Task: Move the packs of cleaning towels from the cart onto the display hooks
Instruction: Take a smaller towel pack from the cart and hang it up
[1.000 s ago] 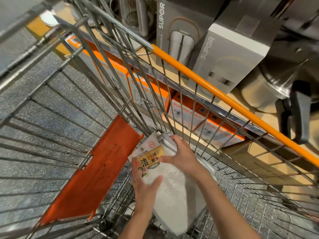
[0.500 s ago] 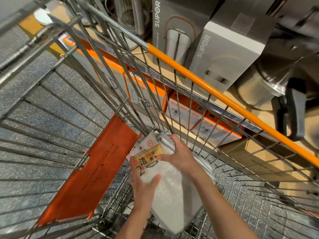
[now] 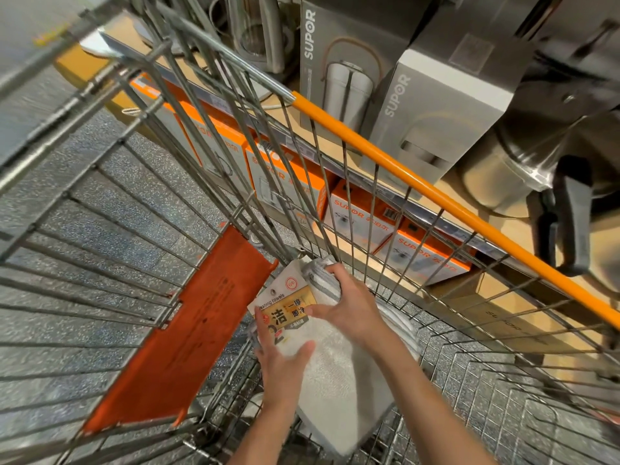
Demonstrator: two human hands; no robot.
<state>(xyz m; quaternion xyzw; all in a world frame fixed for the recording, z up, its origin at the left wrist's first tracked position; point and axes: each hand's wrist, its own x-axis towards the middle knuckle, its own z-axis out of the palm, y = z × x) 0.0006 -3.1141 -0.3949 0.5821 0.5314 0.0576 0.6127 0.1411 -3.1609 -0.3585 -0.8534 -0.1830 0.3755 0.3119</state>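
I am looking into a shop aisle. A wire shopping cart (image 3: 141, 182) with an orange handle bar (image 3: 446, 199) stands against a shelf (image 3: 339, 152) stacked with boxed SUPOR kitchen goods: grey boxes (image 3: 432, 115) above, orange-and-white boxes (image 3: 419, 256) below, over speckled floor (image 3: 110, 209).

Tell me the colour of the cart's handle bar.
Orange, on the handle bar of the wire cart; clearest in the head view.

We see a warm, even indoor light with soft shadows only. The steel pot (image 3: 523, 156) at the right shows bright glare. The wide lens bends the cart wires (image 3: 100, 250) strongly toward the edges. The upper left corner is smeared with motion blur; the centre stays sharp.
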